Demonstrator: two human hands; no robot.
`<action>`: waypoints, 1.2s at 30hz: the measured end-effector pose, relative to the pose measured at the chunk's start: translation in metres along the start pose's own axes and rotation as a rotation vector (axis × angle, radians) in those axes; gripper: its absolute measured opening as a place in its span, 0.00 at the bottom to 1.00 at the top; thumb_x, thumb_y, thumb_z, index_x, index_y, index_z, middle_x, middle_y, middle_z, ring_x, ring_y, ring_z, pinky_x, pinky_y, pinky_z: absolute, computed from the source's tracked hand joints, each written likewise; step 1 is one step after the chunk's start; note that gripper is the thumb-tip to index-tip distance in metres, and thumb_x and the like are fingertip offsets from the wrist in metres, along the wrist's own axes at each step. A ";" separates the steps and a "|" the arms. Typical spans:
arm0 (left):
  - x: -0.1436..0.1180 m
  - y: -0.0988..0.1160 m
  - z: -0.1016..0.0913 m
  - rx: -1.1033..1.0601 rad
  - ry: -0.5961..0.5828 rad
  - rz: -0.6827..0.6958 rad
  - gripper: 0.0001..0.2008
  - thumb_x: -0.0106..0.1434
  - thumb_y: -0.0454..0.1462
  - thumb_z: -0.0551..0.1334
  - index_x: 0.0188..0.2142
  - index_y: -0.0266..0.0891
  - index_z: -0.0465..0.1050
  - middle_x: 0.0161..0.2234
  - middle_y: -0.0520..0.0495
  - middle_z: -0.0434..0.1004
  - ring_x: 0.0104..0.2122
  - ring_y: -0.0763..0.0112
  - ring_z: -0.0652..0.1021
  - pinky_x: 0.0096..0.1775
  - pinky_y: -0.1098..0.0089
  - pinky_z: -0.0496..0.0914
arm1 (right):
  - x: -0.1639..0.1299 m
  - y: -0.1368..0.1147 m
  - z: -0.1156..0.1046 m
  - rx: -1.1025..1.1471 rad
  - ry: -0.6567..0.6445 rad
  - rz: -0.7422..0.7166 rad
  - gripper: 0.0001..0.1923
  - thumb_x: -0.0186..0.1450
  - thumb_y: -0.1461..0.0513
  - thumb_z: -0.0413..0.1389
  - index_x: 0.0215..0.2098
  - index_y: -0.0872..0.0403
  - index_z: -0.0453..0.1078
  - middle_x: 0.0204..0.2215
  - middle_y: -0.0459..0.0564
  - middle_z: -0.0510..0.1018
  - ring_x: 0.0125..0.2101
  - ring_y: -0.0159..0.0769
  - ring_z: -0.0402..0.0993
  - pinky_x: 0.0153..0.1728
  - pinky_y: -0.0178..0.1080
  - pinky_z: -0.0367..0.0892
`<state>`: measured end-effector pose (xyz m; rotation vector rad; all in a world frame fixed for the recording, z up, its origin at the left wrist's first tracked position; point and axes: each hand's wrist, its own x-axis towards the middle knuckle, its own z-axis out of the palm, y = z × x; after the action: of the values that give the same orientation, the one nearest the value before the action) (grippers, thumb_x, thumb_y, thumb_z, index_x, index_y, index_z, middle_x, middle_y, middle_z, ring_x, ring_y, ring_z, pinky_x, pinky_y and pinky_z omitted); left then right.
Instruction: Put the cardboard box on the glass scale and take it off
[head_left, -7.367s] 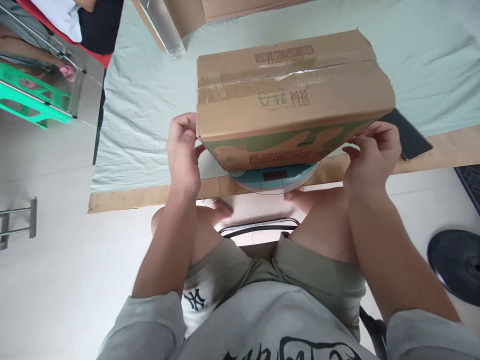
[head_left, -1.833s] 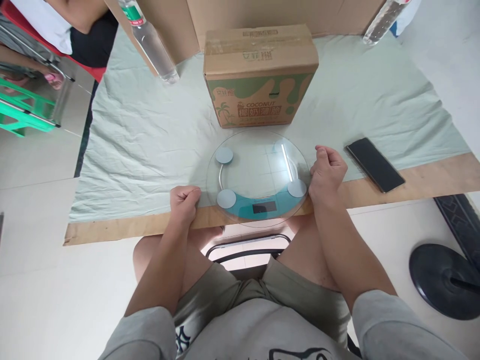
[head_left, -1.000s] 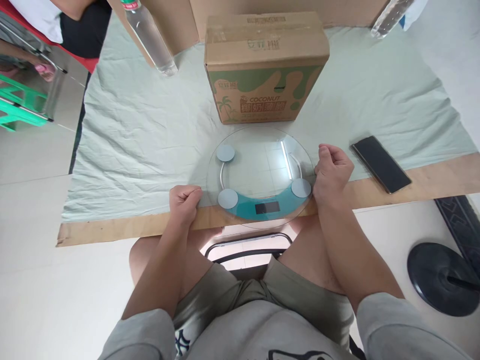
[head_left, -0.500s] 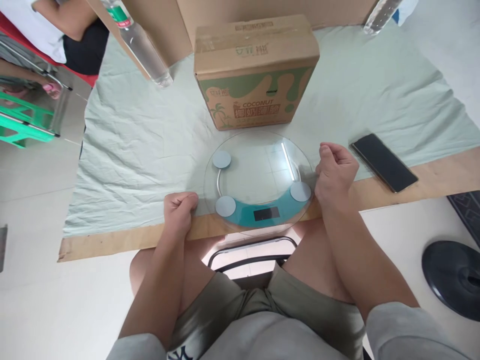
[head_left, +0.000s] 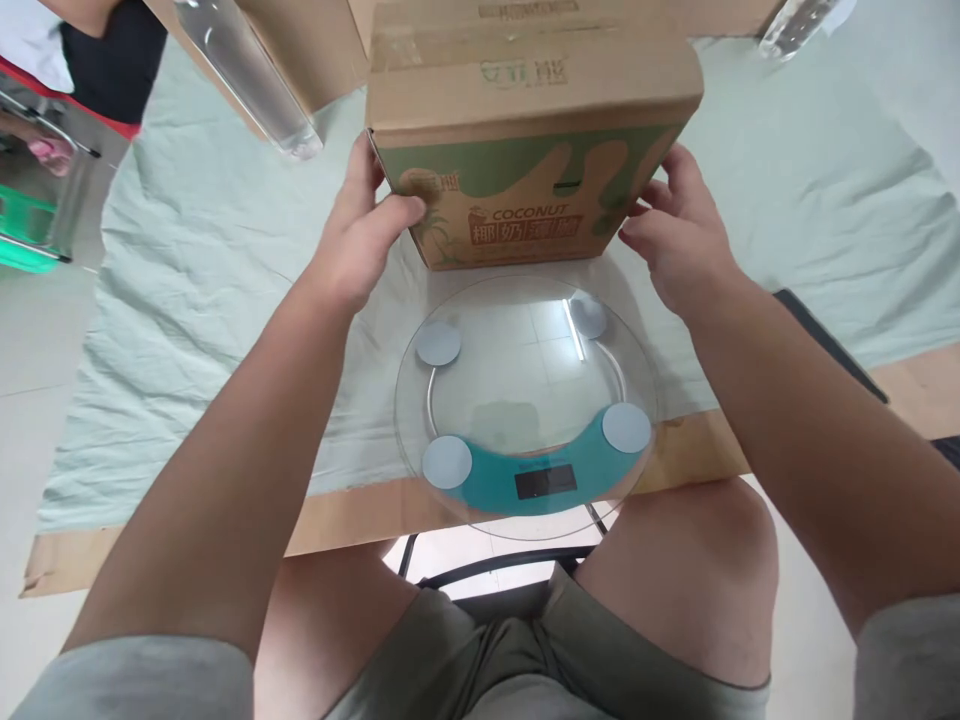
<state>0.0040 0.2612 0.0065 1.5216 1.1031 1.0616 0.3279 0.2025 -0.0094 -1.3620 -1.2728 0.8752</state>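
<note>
A brown cardboard box (head_left: pixel 525 110) with green COCONUT print stands on the pale green cloth (head_left: pixel 187 290), just behind a round glass scale (head_left: pixel 525 400) with a teal band and dark display. My left hand (head_left: pixel 360 235) presses against the box's left lower corner, thumb on the front face. My right hand (head_left: pixel 679 235) holds the box's right lower corner. Both hands grip the box from the sides. The scale's near rim juts over the table edge.
A clear plastic bottle (head_left: pixel 240 70) leans at the back left, a second bottle (head_left: pixel 799 25) at the back right. A dark phone (head_left: pixel 825 345) lies partly behind my right forearm. Larger cardboard (head_left: pixel 300 40) stands behind the box. Another person (head_left: pixel 82 40) sits at the far left.
The box came off the scale onto the cloth behind it. My fists rested beside the scale; now both hands have reached forward and gripped the box's sides.
</note>
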 end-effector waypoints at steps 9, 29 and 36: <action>-0.007 0.015 0.024 -0.099 -0.073 0.002 0.30 0.70 0.32 0.56 0.69 0.47 0.53 0.65 0.49 0.68 0.66 0.57 0.73 0.60 0.49 0.74 | 0.003 -0.013 0.019 0.148 -0.016 0.038 0.30 0.48 0.65 0.60 0.47 0.34 0.66 0.53 0.36 0.77 0.57 0.44 0.71 0.41 0.45 0.75; -0.216 0.063 0.024 -0.125 -0.131 0.090 0.34 0.55 0.65 0.68 0.50 0.47 0.72 0.60 0.40 0.75 0.67 0.42 0.71 0.63 0.49 0.72 | -0.193 -0.066 -0.021 0.140 0.016 0.058 0.26 0.56 0.60 0.66 0.52 0.42 0.68 0.50 0.45 0.79 0.55 0.45 0.76 0.48 0.49 0.78; -0.239 0.050 0.023 -0.110 -0.158 0.068 0.32 0.59 0.63 0.67 0.55 0.50 0.74 0.60 0.40 0.75 0.67 0.44 0.71 0.64 0.48 0.71 | -0.205 -0.049 -0.018 0.204 0.006 0.045 0.27 0.53 0.59 0.67 0.50 0.45 0.68 0.46 0.45 0.78 0.53 0.44 0.75 0.53 0.52 0.76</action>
<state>-0.0183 0.0176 0.0246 1.5361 0.8760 1.0129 0.2990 -0.0056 0.0145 -1.2337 -1.1195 1.0029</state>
